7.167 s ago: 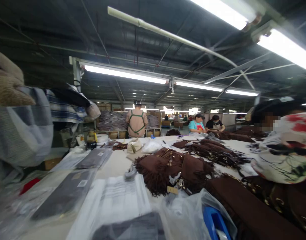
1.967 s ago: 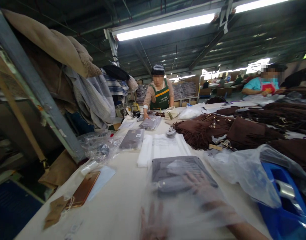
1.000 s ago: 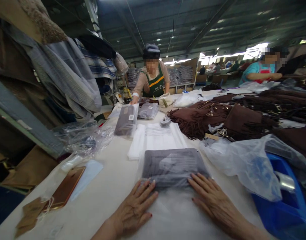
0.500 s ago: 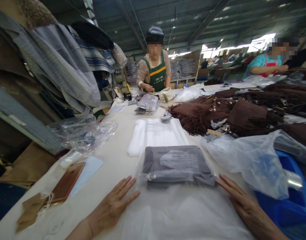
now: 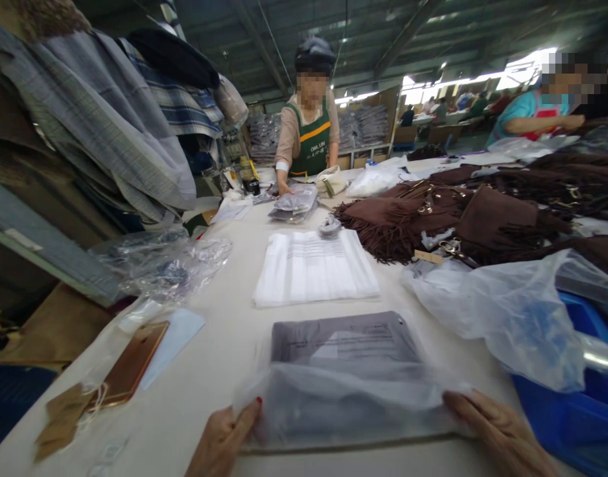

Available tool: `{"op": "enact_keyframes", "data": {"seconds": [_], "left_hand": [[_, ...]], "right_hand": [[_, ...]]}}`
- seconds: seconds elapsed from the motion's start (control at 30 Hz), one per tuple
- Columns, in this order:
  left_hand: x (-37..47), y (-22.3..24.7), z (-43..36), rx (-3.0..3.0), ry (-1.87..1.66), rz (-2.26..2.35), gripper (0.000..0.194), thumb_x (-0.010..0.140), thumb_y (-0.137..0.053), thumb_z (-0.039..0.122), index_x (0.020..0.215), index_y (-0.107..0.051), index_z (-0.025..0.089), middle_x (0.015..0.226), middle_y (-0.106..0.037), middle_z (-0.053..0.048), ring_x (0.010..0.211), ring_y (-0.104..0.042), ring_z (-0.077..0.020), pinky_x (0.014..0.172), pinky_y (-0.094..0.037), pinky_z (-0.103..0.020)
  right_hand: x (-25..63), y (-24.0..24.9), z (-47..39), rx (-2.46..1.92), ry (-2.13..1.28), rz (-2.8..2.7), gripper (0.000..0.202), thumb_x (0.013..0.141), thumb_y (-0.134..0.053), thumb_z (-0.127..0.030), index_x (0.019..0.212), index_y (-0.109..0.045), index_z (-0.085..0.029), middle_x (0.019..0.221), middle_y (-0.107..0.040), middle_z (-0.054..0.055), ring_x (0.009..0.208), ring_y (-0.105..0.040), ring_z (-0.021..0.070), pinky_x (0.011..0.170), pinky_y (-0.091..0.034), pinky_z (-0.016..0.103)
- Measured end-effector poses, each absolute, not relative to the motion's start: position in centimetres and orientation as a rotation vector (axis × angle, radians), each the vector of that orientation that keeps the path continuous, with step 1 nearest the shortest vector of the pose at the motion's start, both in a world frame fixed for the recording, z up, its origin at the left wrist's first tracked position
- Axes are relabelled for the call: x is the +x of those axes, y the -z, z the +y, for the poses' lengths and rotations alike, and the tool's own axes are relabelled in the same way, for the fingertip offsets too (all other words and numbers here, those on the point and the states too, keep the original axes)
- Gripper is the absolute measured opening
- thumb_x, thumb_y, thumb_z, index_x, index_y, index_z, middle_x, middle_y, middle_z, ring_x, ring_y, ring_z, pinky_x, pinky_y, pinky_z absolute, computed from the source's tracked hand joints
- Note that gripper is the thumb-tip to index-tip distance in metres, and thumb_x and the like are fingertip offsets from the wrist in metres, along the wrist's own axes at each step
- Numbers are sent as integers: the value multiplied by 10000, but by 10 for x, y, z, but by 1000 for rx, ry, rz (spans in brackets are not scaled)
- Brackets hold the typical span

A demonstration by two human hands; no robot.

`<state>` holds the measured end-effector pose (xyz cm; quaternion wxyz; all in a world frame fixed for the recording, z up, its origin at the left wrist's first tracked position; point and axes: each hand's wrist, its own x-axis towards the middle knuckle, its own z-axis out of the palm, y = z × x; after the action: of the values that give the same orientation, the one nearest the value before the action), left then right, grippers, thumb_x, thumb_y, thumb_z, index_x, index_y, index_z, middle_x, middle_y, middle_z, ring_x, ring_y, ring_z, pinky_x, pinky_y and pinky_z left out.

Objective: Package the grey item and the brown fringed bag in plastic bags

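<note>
A folded grey garment in a clear plastic bag lies on the white table right in front of me. My left hand grips the bag's near left corner, and my right hand grips its near right corner. The open flap of the bag is folded up and over the garment. Just beyond it lies a flat stack of clear printed bags.
A gold phone and paper tags lie at the left. Crumpled plastic sits beyond them. Brown fringed bags pile at the right, with a blue bin under loose plastic. A person in a green apron handles packed garments at the far end.
My hands went from lying flat beside the bagged garment to gripping the bag's near corners, folding its flap up over the garment. The bag has slid nearer to me.
</note>
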<state>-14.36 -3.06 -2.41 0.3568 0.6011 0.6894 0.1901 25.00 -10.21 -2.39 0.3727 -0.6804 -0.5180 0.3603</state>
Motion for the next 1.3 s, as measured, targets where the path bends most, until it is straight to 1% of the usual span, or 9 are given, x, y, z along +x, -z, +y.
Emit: {"op": "enact_keyframes", "data": {"seconds": [0.2, 0.37, 0.6, 0.7, 0.77, 0.87, 1.0, 1.17, 1.3], "left_hand": [[-131, 39, -27, 2007, -327, 2008, 369, 872, -316, 298, 1005, -643, 194, 953, -696, -19, 837, -649, -184, 744, -498, -241], [-127, 41, -23, 2457, 274, 2011, 644, 758, -188, -59, 1212, -537, 235, 1015, -670, -57, 670, -652, -158, 630, -499, -254], [-118, 21, -29, 2484, 115, 2281, 381, 901, -254, 169, 1140, -548, 137, 902, -668, -105, 615, -643, -199, 539, -476, -299], [-94, 10, -28, 2790, -616, 2303, 495, 899, -332, 275, 1334, -303, 39, 1120, -593, -225, 993, -597, -301, 778, -480, -410], [-65, 7, -26, 3195, -824, 1727, 608, 871, -386, 239, 1415, -139, 127, 1303, -489, -175, 1227, -427, -296, 960, -376, -442], [-23, 17, -19, 3393, -711, 1185, 603, 842, -445, 322, 1401, -241, 226, 1348, -475, -74, 1276, -351, -301, 1055, -213, -477], [-5, 42, -11, 3308, -642, 1274, 556, 844, -419, 405, 1372, -311, 269, 1373, -451, -60, 1266, -349, -336, 1034, -172, -532], [-14, 57, 0, 3212, -611, 1236, 520, 851, -382, 414, 1353, -332, 289, 1389, -429, -60, 1271, -349, -342, 1016, -194, -547], [-16, 66, 3, 3212, -588, 1267, 543, 858, -391, 442, 1370, -249, 328, 1392, -420, -44, 1247, -390, -336, 1000, -214, -539]], "right_hand": [[227, 49, -110, -1995, -561, -1120, 459, 767, -423, -631, 739, -635, -225, 711, -651, -16, 700, -633, 161, 586, -469, 168], [213, 48, -99, -2036, -272, -1157, 452, 795, -360, -601, 771, -621, -233, 785, -664, 21, 761, -637, 194, 683, -454, 252], [210, 44, -87, -2208, -239, -1181, 417, 809, -274, -548, 698, -554, -260, 632, -646, 17, 598, -641, 247, 536, -391, 312], [209, 48, -88, -2190, -205, -1155, 395, 819, -277, -519, 749, -563, -256, 674, -671, 30, 609, -647, 253, 541, -392, 312], [209, 52, -86, -2158, -190, -1160, 381, 833, -282, -500, 765, -562, -251, 684, -674, 34, 614, -647, 244, 549, -395, 307], [214, 56, -83, -2107, -159, -1140, 373, 850, -291, -477, 716, -547, -242, 613, -646, 32, 562, -624, 213, 527, -390, 290], [227, 45, -99, -2119, -33, -1058, 439, 876, -230, -467, 646, -518, -228, 531, -594, 33, 476, -569, 178, 485, -397, 277], [270, 0, -149, -1973, 406, -960, 377, 839, -389, -506, 874, -611, -204, 846, -668, 75, 747, -622, 190, 708, -476, 297], [336, -14, -171, -2140, 218, -855, 478, 705, -382, -633, 585, -596, -222, 696, -654, 119, 714, -609, 268, 730, -482, 414]]}}
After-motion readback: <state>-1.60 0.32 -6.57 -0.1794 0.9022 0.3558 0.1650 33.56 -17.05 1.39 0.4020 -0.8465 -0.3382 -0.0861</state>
